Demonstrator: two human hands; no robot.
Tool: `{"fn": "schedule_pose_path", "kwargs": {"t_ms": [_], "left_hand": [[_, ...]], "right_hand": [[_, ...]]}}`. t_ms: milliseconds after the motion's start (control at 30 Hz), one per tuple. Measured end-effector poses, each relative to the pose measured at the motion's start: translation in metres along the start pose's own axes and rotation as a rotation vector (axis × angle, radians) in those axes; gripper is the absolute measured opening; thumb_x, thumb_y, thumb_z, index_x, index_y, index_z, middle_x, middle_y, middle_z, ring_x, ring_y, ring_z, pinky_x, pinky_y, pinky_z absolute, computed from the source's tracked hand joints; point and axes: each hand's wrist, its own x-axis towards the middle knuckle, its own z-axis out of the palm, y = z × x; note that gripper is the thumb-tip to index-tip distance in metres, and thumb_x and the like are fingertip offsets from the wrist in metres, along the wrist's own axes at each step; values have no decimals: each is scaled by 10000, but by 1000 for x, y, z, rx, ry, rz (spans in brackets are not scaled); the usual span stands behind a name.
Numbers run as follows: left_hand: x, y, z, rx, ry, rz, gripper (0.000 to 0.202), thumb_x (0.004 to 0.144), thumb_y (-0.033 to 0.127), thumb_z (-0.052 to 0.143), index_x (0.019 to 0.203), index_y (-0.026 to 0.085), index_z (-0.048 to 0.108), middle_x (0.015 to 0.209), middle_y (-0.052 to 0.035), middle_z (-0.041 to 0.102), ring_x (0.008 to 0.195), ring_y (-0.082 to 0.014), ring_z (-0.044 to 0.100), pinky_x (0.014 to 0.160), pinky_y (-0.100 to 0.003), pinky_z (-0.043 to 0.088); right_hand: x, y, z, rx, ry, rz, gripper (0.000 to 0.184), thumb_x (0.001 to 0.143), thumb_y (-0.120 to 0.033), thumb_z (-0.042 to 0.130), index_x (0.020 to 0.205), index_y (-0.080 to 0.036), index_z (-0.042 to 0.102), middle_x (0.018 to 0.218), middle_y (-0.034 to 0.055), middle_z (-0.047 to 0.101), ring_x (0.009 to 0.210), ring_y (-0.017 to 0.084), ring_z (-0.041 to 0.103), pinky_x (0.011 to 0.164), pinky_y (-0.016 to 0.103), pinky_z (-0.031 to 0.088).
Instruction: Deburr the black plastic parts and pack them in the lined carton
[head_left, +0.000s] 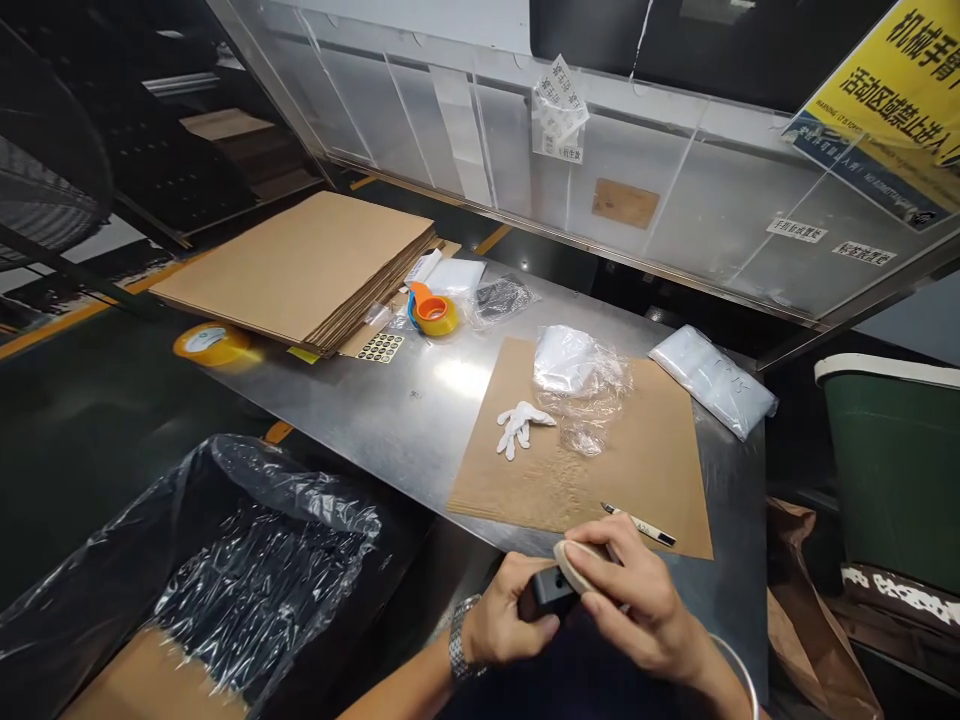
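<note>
Near the front edge of the metal table, my left hand (504, 612) is closed around a small black box-like object (553, 592) with a dark hole in its end face. My right hand (636, 590) pinches a beige, rounded, flat piece (571, 570) against or close beside that black object; contact cannot be made out. Just beyond the hands, a marker pen (639, 525) lies on a brown cardboard sheet (502, 490). Farther up the sheet are a white glove (521, 428) and clear plastic bags (566, 362).
Stacked cardboard (315, 265) covers the table's left end, beside a tape dispenser (433, 312) and a sticker sheet (381, 347). A bag pack (712, 382) lies back right. A black-lined bin (292, 480) stands lower left, a green bin (892, 470) at right. A translucent partition (510, 140) stands behind.
</note>
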Motion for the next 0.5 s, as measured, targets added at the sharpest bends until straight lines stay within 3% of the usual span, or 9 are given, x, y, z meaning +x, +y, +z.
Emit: {"fn": "schedule_pose_path", "kwargs": {"t_ms": [67,167,233,300,367,500], "left_hand": [[1,1,8,-139,19,-19,307,631,448,664,707,150,658,625,-28,590,641,-181,538,658,-286,414],[9,1,20,-479,237,-97,376,694,496,608,858,160,649,794,-50,643,800,-205,572,784,-301,414],[17,1,23,-744,320,-215,394,744,525,535,860,164,643,811,-52,653,770,-188,592,793,-310,426],[24,2,20,-979,297,-356,423,777,541,474,856,160,639,819,-50,660,677,-153,603,749,-301,452],[29,3,17,-1106,233,-437,464,799,538,440,960,143,622,921,-75,660,711,-146,620,752,-280,460],[27,7,21,-1081,112,-516,555,814,518,426,1159,93,520,1027,-149,637,853,-207,631,819,-321,449]], "right_hand": [[-5,8,7,24,125,80,471,847,-156,425,1310,-236,389,1134,100,486,1004,217,473,840,413,418],[-10,14,28,20,309,154,480,858,-161,426,1329,-229,368,1171,110,446,1053,229,440,852,420,412],[-15,12,44,-3,370,149,487,868,-162,411,1345,-226,342,1176,117,436,1063,232,433,845,423,420],[-24,10,57,-18,357,89,477,882,-191,385,1354,-220,327,1152,127,453,1030,234,454,807,421,442],[-34,9,64,-28,337,33,452,896,-248,364,1347,-223,343,1105,131,483,968,232,487,749,409,465],[-43,19,59,-70,323,50,454,888,-236,376,1342,-225,351,1098,133,491,964,232,492,734,405,467]]}}
